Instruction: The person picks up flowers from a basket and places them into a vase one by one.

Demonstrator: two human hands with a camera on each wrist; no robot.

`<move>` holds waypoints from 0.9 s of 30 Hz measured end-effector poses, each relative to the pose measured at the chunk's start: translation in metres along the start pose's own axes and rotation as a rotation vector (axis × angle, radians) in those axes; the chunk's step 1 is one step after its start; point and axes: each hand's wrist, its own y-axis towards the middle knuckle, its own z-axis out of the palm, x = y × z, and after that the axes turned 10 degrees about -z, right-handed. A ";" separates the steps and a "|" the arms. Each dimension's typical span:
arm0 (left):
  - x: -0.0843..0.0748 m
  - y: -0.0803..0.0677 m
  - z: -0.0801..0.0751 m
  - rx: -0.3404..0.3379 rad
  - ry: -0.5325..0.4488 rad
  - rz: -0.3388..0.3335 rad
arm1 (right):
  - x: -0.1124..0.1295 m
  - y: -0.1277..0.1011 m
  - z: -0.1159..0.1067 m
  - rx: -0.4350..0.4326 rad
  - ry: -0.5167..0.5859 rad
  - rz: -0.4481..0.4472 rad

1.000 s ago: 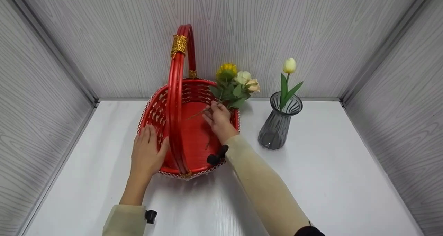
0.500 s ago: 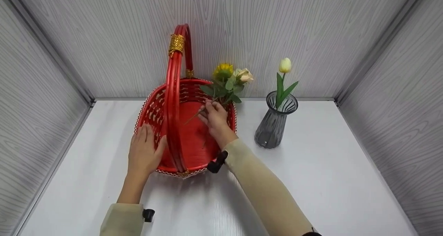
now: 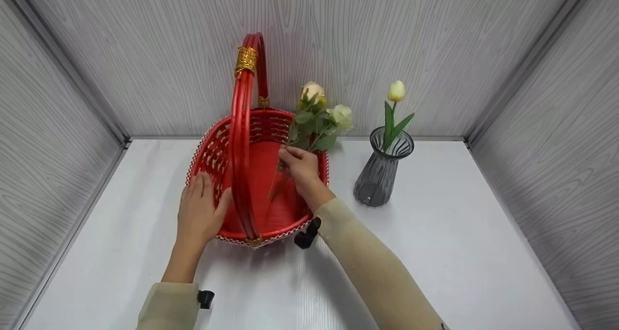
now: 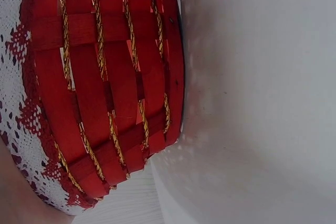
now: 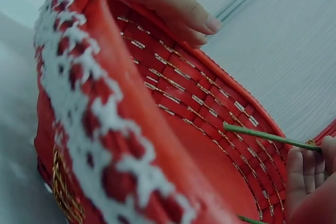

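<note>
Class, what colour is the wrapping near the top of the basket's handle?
Gold. The wrapping shows best in the head view.

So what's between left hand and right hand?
Head view: the basket handle, then basket floor with a flower stem slanting down from the right hand.

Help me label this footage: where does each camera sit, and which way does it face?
Head: worn on the head, facing forward and down at the basket, flowers and vase; left hand and right hand show.
Left wrist: on that wrist, facing the basket's outer wall; some skin shows at lower left.
Right wrist: on that wrist, facing over the basket's rim; right hand at right, left hand at top.
Head and right wrist share both hands, basket and stem.
</note>
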 end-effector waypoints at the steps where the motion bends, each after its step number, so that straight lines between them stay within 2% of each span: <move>1: 0.000 0.000 0.000 -0.004 -0.001 0.001 | 0.000 -0.001 0.000 -0.007 -0.029 -0.013; 6: 0.000 0.002 -0.002 -0.001 -0.010 0.000 | 0.004 -0.002 -0.001 -0.038 -0.067 -0.049; 19: 0.000 0.001 -0.001 0.021 -0.008 -0.017 | 0.014 -0.014 -0.014 -0.015 -0.075 -0.083; 27: 0.000 -0.001 -0.001 0.028 -0.018 -0.014 | 0.019 -0.022 -0.026 0.005 -0.076 -0.074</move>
